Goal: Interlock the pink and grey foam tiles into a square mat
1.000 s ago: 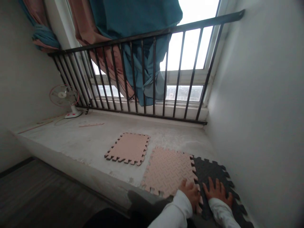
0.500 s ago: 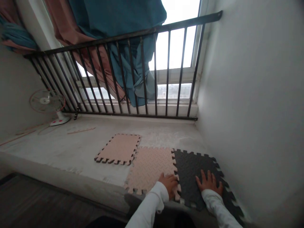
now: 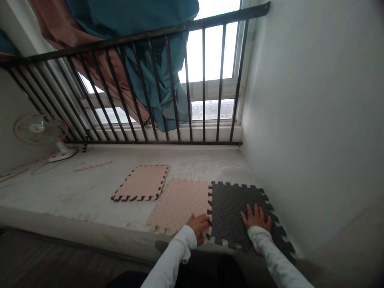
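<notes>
My left hand lies on the near right part of a pink foam floor tile, fingers pointing right toward its toothed edge. That edge runs along the toothed edge of a black foam floor tile; under my hand the seam is partly hidden. My right hand rests palm down on the black tile with its fingers spread. Both palms press from above, and neither hand grips anything. Farther left and back, a second pink foam tile lies flat, its right corner close to the first pink tile.
The tiles lie on a raised concrete ledge with a drop at its front. A white wall bounds the right side. Behind stands a black metal railing before curtains and a window. A fan stands at the left.
The view has turned slightly right and down, so everything sits farther left and higher. Both hands stay on their tiles. Near the front, the pink and black edges appear closer together.
</notes>
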Demonstrator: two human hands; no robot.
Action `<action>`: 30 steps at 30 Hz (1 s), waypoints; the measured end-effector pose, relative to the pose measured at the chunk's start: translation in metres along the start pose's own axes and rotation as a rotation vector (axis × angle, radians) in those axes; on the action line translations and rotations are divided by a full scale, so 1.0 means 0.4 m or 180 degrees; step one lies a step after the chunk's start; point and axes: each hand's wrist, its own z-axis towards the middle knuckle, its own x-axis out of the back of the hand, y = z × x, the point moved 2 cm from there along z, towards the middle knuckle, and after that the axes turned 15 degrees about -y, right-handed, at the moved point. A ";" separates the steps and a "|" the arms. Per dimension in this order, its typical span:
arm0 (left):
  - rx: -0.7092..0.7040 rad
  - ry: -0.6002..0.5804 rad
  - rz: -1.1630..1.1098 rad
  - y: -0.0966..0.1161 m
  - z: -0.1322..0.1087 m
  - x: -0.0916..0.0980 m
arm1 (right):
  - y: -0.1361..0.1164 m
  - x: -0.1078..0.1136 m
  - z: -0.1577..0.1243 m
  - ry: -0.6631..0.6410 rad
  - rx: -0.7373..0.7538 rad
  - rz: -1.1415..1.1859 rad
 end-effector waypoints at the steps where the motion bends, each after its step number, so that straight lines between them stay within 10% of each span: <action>1: 0.0014 -0.0005 0.0001 0.000 0.003 -0.003 | 0.000 0.001 0.000 -0.0024 -0.0004 0.0002; 30: 0.0558 0.0033 -0.0139 0.034 0.010 -0.060 | -0.008 0.019 -0.005 -0.0481 0.0069 0.0156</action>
